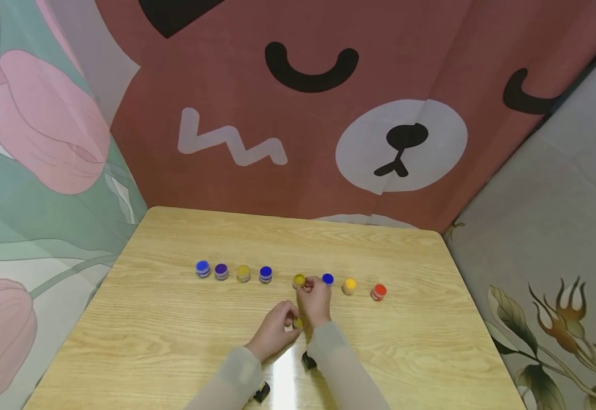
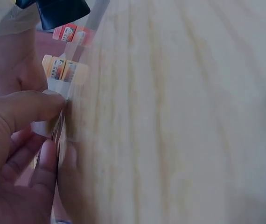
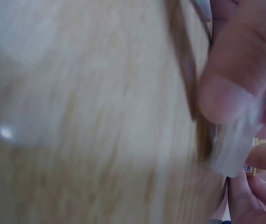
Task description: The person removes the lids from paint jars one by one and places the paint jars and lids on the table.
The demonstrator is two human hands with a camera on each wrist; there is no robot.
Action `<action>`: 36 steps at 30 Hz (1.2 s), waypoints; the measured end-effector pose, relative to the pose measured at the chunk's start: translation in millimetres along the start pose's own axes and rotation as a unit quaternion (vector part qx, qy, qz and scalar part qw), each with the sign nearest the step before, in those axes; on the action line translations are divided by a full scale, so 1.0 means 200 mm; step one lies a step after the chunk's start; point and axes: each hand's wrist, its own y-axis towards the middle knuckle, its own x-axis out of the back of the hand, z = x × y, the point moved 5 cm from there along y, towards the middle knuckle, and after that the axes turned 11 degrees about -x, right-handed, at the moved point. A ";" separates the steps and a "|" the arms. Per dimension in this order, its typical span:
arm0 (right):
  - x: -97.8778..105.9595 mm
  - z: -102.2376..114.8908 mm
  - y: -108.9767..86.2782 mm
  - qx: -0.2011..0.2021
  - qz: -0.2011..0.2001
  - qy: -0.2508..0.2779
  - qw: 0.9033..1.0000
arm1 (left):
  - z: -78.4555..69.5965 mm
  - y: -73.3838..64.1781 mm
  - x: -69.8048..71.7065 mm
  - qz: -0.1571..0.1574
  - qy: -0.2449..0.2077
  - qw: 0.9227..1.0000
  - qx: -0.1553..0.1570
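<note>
My right hand (image 1: 315,299) pinches a small jar with a yellow top (image 1: 299,281) standing in a row of similar jars. In the right wrist view, its thumb (image 3: 231,88) lies against the jar's translucent whitish wall (image 3: 233,151). Nearer to me, the left hand (image 1: 277,330) holds a small round yellow piece (image 1: 298,323) between thumb and fingers; whether it is a lid or a whole jar cannot be told. Just right of the right hand stands a blue-topped jar (image 1: 327,279), partly covered by the fingers.
Left in the row stand a blue jar (image 1: 202,269), a purple jar (image 1: 221,271), a yellow jar (image 1: 243,273) and a dark blue jar (image 1: 266,274). Rightward are an orange-yellow jar (image 1: 349,286) and a red jar (image 1: 379,292). The wooden table (image 1: 175,341) meets printed curtains.
</note>
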 end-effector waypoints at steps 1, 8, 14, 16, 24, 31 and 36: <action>0.00 0.00 0.00 0.003 -0.002 -0.002 1.000 | 0.00 0.00 0.00 0.001 0.008 1.000 -0.003; -0.02 0.01 0.01 0.019 -0.006 -0.006 1.000 | -0.02 0.00 0.01 0.007 0.009 1.000 0.005; -0.03 0.01 -0.01 0.022 -0.007 -0.002 1.000 | -0.01 -0.02 0.01 0.007 0.000 1.000 0.009; -0.03 0.01 -0.01 0.024 -0.009 -0.007 1.000 | -0.01 -0.02 0.01 0.007 0.001 1.000 0.011; -0.03 0.01 -0.03 0.019 -0.010 -0.016 1.000 | -0.01 -0.04 0.00 0.013 0.002 1.000 0.026; -0.03 0.00 -0.02 0.027 -0.015 -0.019 0.999 | -0.02 -0.04 0.00 0.011 0.004 1.000 0.023; -0.03 -0.01 0.00 0.024 -0.018 -0.033 0.999 | -0.01 -0.02 0.00 0.021 0.008 0.999 0.032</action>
